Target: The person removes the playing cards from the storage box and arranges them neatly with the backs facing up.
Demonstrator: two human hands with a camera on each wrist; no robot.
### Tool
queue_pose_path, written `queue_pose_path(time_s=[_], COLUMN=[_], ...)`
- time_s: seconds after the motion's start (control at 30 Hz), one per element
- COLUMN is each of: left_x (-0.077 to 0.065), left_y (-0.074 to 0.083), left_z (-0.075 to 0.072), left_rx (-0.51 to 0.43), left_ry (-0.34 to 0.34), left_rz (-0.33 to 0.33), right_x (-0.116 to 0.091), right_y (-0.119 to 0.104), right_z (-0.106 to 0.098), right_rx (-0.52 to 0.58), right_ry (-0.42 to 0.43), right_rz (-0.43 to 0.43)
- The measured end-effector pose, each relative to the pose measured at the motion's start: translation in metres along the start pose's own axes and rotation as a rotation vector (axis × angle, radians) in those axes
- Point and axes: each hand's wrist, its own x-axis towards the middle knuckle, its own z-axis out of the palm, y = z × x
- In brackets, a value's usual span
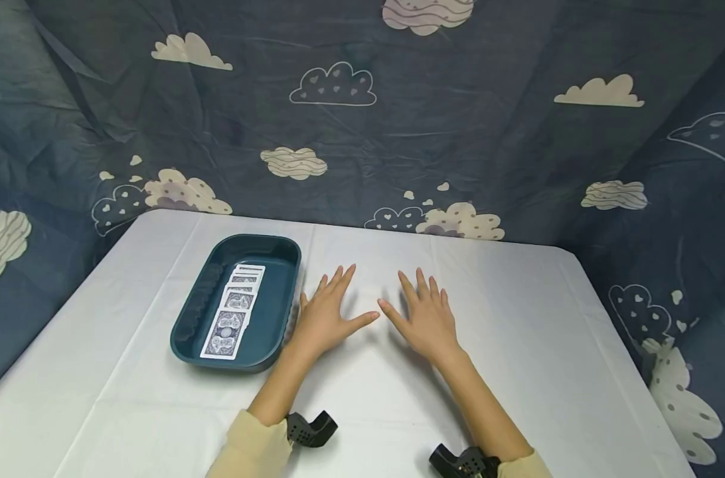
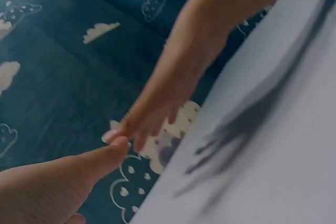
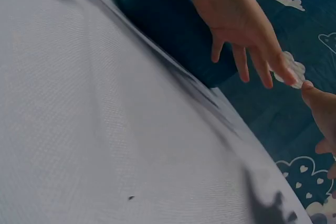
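The dark blue-green tray point(image 1: 286, 292) lies at the left, lengthwise to the viewer. On its floor, playing cards point(image 1: 228, 325) form an overlapping, face-down row that runs from the tray's near end toward its far end; the nearest card shows its whole patterned back. To the near right of the tray is a pale yellow sleeve point(image 1: 251, 445), followed by a black wrist device point(image 1: 311, 430). Just right of the tray hovers the left hand point(image 1: 328, 315), its fingers and thumb spread wide. Farther right of the tray, level with its middle, hovers the right hand point(image 1: 425, 320), likewise spread wide. The thumb tips nearly meet; whether they touch cannot be told. A second black device point(image 1: 465, 461) encircles the right wrist, well to the near right of the tray. The white table point(image 1: 548, 345) extends rightward from the tray; dark cloud-printed cloth point(image 1: 685, 232) hangs behind and beyond it.
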Motion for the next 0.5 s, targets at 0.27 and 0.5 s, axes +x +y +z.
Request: queue_pose_path(time_s=[0.27,0.5], left_x=[-0.007,-0.011], left_y=[0.012,-0.012], left_z=[-0.036,-0.079], left_rx=[-0.156,-0.179], left_ry=[0.159,0.381], left_rz=[0.021,-0.104], right_x=[0.0,-0.001], right_y=[0.001,0.0], right_z=[-0.006,-0.005], right_rx=[0.05,0.077], right_ry=[-0.008,-0.011], right_rz=[0.006,-0.001])
